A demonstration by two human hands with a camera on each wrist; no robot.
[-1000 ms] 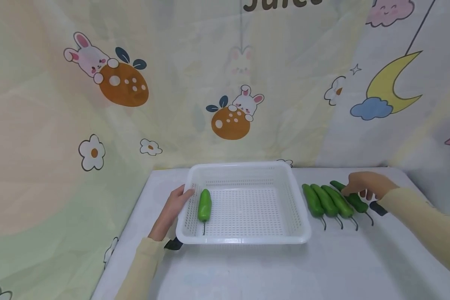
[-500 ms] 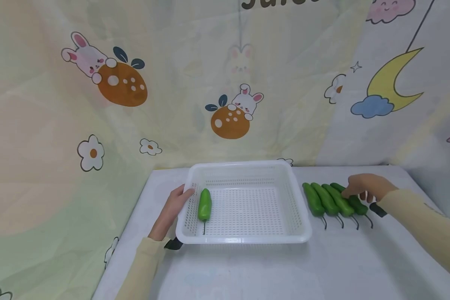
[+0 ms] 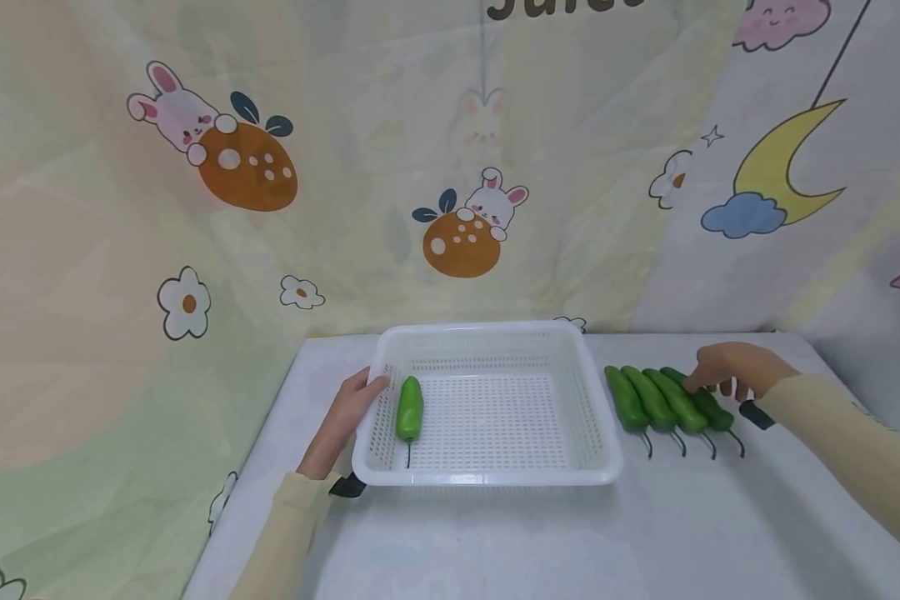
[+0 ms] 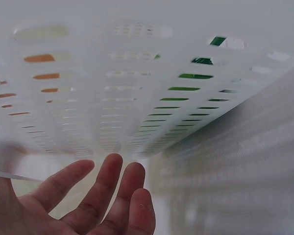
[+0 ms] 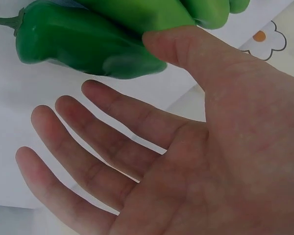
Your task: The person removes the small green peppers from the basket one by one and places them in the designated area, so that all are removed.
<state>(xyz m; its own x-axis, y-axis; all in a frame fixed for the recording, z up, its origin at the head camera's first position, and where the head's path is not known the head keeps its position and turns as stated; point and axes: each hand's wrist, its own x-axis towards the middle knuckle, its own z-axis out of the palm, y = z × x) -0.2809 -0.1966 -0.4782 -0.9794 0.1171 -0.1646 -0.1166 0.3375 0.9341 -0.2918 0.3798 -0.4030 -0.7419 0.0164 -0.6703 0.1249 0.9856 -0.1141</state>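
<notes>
A white plastic basket point(image 3: 487, 478) with perforated walls stands in the middle of the table in the head view. My left hand point(image 3: 347, 414) holds its left rim, thumb over the edge. In the left wrist view the fingers point(image 4: 110, 183) extend along the outside wall. Inside the basket, at the left, lies one green chili pepper point(image 3: 409, 408). Right of the basket several green peppers point(image 3: 658, 400) lie side by side, stems toward me. Over the rightmost, darker pepper point(image 5: 83, 44) is my right hand point(image 3: 742, 369), thumb tip at its side, other fingers spread loosely beside it.
A white-covered table point(image 3: 495, 542) carries everything. Directly behind rises a cloth backdrop point(image 3: 360, 208) printed with rabbits, flowers and a moon, and it also runs along the left and right sides.
The rightmost pepper has shifted slightly left, closer against the row, with my right hand at it. The left hand and the basket keep their place.
</notes>
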